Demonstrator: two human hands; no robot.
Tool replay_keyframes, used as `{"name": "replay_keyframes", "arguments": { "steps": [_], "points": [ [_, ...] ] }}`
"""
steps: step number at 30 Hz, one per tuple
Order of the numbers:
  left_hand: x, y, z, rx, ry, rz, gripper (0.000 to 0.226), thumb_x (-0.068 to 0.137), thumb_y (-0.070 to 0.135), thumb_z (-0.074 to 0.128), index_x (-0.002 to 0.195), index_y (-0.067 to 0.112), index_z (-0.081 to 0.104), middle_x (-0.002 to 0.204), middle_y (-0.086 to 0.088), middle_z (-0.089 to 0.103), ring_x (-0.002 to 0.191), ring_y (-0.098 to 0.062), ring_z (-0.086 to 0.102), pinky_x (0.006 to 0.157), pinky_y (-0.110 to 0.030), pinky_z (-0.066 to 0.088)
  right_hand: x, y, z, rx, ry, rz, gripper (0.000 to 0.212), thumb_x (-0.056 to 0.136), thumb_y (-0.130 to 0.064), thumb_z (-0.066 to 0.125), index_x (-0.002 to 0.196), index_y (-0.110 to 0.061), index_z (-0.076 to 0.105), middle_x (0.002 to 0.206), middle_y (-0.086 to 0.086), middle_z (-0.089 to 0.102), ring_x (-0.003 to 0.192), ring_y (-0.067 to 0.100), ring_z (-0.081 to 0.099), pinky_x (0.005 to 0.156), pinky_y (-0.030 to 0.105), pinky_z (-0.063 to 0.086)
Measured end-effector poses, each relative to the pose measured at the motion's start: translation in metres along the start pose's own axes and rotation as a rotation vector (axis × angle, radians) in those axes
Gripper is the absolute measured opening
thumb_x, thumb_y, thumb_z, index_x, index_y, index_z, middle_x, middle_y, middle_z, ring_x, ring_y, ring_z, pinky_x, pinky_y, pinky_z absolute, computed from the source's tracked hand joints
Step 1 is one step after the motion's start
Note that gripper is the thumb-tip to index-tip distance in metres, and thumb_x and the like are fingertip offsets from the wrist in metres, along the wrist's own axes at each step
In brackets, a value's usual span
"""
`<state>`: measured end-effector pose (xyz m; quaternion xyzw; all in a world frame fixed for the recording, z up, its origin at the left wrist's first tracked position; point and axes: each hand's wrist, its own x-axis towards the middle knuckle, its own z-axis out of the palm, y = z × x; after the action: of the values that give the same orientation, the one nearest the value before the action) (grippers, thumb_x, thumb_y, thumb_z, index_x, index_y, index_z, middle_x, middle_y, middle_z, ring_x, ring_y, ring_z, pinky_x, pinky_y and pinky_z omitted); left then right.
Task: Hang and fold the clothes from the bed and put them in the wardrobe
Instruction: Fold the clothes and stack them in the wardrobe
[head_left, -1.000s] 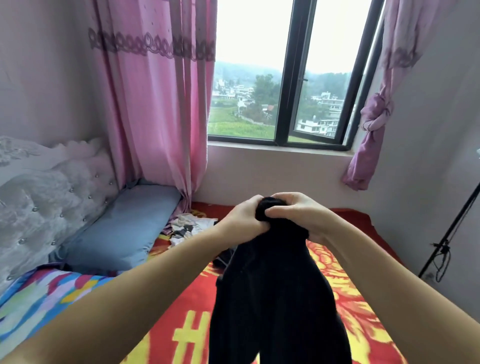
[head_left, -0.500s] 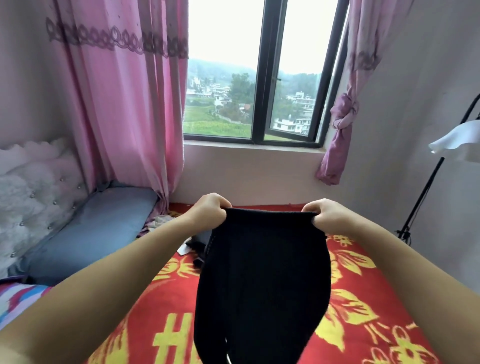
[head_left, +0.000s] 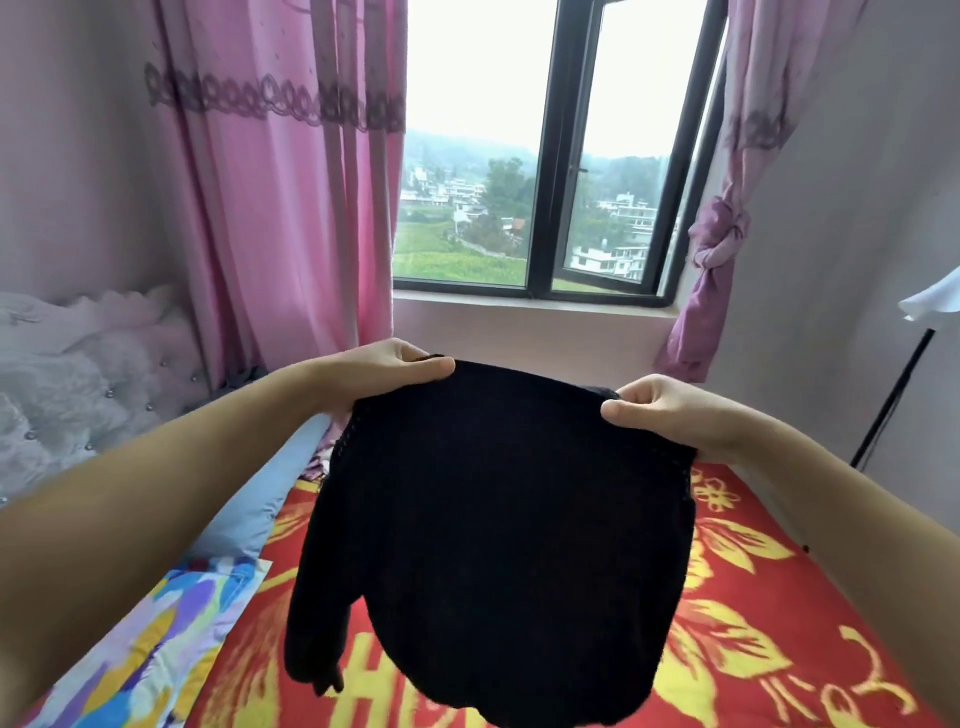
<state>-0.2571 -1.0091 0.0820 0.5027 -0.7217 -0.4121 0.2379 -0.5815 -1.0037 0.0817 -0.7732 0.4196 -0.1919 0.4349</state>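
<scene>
Black sweater (head_left: 498, 509) spread above bed (head_left: 769, 623), top corners pinched by left hand (head_left: 379, 376) and right hand (head_left: 670, 415) fingers

black sweater (head_left: 493, 519) held spread by left hand (head_left: 384, 371) and right hand (head_left: 670, 410), it blocked the middle above the red bedspread (head_left: 769, 623), open bedspread lay to the right, blue pillow (head_left: 249, 509) and headboard (head_left: 78, 384) closed the left, lamp stand (head_left: 893, 395) stood far right

Black knit sweater (head_left: 498, 509): held spread, hanging below the grip at both shoulders, left hand (head_left: 379, 376) and right hand (head_left: 670, 415). One sleeve dangles under the left grip.
</scene>
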Motion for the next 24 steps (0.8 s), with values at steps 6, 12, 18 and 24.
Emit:
{"name": "replay_keyframes", "arguments": {
  "steps": [6, 12, 18, 24],
  "points": [
    [-0.012, -0.003, -0.008, 0.118, -0.272, -0.099, 0.075, 0.065, 0.049, 0.075, 0.111, -0.007, 0.056, 0.095, -0.010, 0.066, 0.086, -0.024, 0.064, 0.082, -0.033, 0.052, 0.002, 0.008, -0.011, -0.021, -0.273, 0.166, 0.016, 0.080, -0.022, 0.076, 0.085, -0.007, 0.075, 0.086, 0.012, 0.073, 0.073, 0.020, 0.070, 0.065, 0.025, 0.055],
    [0.004, -0.034, 0.002, 0.119, -0.133, -0.172, 0.040, 0.070, 0.034, 0.083, 0.092, 0.003, 0.071, 0.094, -0.008, 0.073, 0.093, -0.023, 0.067, 0.094, -0.035, 0.051, 0.014, 0.040, 0.011, 0.079, 0.120, 0.022, 0.025, 0.096, -0.024, 0.053, 0.098, -0.007, 0.071, 0.087, 0.003, 0.073, 0.079, 0.012, 0.068, 0.073, 0.024, 0.052],
    [0.005, -0.064, 0.011, -0.189, -0.038, -0.051, 0.068, 0.048, 0.068, 0.081, 0.085, 0.011, 0.076, 0.093, -0.010, 0.073, 0.083, -0.015, 0.069, 0.072, -0.021, 0.054, -0.004, 0.027, 0.011, 0.185, -0.047, 0.005, 0.023, 0.082, -0.037, 0.069, 0.099, -0.022, 0.071, 0.095, 0.001, 0.073, 0.085, 0.013, 0.070, 0.069, 0.021, 0.053],
    [0.013, -0.044, 0.023, -0.198, 0.105, -0.141, 0.058, 0.082, 0.059, 0.062, 0.100, 0.005, 0.072, 0.101, -0.015, 0.072, 0.090, -0.027, 0.070, 0.083, -0.039, 0.057, 0.018, 0.040, -0.002, -0.331, 0.272, 0.237, 0.035, 0.094, -0.039, 0.056, 0.082, -0.010, 0.070, 0.070, -0.001, 0.067, 0.064, 0.014, 0.062, 0.058, 0.024, 0.044]
  ]
}}
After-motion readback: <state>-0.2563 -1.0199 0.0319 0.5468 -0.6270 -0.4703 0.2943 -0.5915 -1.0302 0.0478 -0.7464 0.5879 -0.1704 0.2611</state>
